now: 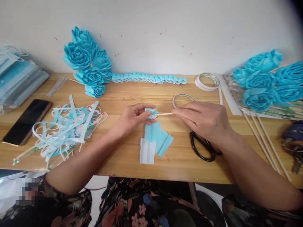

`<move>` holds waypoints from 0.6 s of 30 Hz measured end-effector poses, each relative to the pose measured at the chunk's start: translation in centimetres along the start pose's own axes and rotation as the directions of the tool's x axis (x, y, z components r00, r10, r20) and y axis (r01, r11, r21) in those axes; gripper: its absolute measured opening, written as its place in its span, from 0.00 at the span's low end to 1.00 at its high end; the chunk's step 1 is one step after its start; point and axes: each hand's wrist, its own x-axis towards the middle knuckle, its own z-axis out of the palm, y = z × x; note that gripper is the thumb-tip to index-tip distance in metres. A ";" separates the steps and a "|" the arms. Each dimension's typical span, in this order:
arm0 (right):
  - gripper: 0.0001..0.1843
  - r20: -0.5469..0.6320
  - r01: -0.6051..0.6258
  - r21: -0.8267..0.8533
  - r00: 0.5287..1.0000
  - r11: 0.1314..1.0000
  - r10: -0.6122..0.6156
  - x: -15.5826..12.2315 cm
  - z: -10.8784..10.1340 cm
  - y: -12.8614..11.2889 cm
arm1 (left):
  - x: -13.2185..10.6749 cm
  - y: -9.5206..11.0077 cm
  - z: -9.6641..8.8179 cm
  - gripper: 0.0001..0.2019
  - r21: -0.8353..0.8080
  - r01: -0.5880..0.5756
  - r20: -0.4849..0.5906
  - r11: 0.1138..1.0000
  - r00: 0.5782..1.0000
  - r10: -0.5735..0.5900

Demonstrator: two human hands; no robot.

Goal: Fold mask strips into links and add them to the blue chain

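Observation:
My left hand [138, 116] pinches a small folded piece of blue mask fabric [153, 113] around the tip of a thin wooden stick [163, 114]. The stick's other end is gripped by the closed fingers of my right hand [201, 118]. Just below my left hand, several cut squares of blue and white mask fabric [152, 132] lie overlapping on the table. Black-handled scissors [201, 148] rest beneath my right hand, their blades hidden. A narrow roll of tape [175, 100] lies partly behind my right fingers.
Blue fabric roses stand at the back left [79, 56] and right [260, 75]. A pleated blue strip [149, 78] runs along the wall. Tape roll [197, 83], wooden sticks [265, 142], cut strips [68, 129], phone [27, 121], keys [297, 160] and stacked masks [21, 78] surround the hands.

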 end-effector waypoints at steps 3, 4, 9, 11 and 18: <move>0.11 -0.080 0.055 -0.066 0.995 0.996 -0.060 0.3 0.0 -0.4 | 0.1 -0.3 -0.1 0.20 -0.013 -0.001 0.002 1.000 1.000 0.001; 0.11 -0.104 0.067 -0.084 0.992 0.994 -0.075 0.4 0.0 -0.6 | 0.1 -0.4 -0.1 0.20 -0.020 -0.006 0.005 1.000 1.000 0.006; 0.12 -0.118 0.053 -0.104 0.991 0.993 -0.066 0.7 -0.2 -1.0 | 0.3 -0.9 -0.2 0.18 -0.059 -0.016 0.006 0.998 1.000 0.016; 0.11 -0.153 0.045 -0.121 0.986 0.992 -0.064 0.8 -0.4 -0.8 | 0.4 -1.0 -0.2 0.17 -0.090 -0.024 -0.020 0.996 1.000 0.022; 0.11 -0.079 -0.125 -0.080 0.990 0.989 0.118 0.6 -0.7 0.0 | 0.5 -0.8 -0.4 0.17 -0.126 -0.070 -0.117 0.990 0.992 0.055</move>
